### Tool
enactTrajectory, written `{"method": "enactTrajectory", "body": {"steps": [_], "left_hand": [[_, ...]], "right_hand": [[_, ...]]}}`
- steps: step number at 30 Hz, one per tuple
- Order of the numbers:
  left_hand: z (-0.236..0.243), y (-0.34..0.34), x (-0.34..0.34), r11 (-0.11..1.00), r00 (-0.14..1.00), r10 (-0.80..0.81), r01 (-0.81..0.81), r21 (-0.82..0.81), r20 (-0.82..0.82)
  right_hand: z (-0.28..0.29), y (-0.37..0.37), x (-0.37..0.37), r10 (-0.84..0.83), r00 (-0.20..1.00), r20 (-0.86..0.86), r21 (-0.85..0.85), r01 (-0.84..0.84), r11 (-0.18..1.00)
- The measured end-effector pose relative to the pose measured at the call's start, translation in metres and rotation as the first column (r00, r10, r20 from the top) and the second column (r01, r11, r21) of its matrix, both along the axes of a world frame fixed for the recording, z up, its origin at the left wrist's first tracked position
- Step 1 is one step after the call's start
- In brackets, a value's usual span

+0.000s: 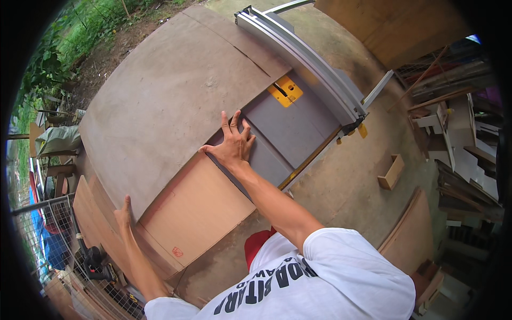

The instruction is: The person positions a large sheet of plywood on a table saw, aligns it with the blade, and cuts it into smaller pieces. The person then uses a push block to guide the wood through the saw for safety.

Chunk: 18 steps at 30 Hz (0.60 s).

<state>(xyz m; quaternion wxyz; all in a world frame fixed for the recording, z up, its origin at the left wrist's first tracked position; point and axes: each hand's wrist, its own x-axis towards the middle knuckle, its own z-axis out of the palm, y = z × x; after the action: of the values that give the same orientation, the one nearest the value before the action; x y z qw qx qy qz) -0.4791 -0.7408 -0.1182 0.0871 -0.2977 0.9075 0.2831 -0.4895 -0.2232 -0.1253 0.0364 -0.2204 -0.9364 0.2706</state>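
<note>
- The near left edge of the plywood sheet (160,101) is pressed by the left hand (124,212), fingers flat.
- The right hand (232,144) is spread open on the sheet's right edge, over the grey saw table (298,122).
- Farther off, the yellow blade insert (285,90) and rip fence (304,58) are seen.

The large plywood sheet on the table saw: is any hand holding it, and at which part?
Both hands press flat on the plywood sheet, neither grips it. The right hand lies on its edge by the saw table; the left hand rests on its near corner.
</note>
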Motion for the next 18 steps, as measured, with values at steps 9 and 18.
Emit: {"method": "enactTrajectory", "body": {"steps": [9, 18], "left_hand": [[-0.019, -0.011, -0.013, 0.998, 0.991, -0.049, 0.052, 0.021, -0.125], [0.018, 0.033, -0.011, 0.986, 0.995, -0.095, 0.096, -0.133, 0.016]], "right_hand": [[0.009, 0.002, -0.005, 0.018, 1.000, 0.015, -0.015, -0.018, 1.000], [-0.011, 0.006, 0.002, 0.038, 0.995, -0.093, 0.035, -0.035, 0.999]]}}
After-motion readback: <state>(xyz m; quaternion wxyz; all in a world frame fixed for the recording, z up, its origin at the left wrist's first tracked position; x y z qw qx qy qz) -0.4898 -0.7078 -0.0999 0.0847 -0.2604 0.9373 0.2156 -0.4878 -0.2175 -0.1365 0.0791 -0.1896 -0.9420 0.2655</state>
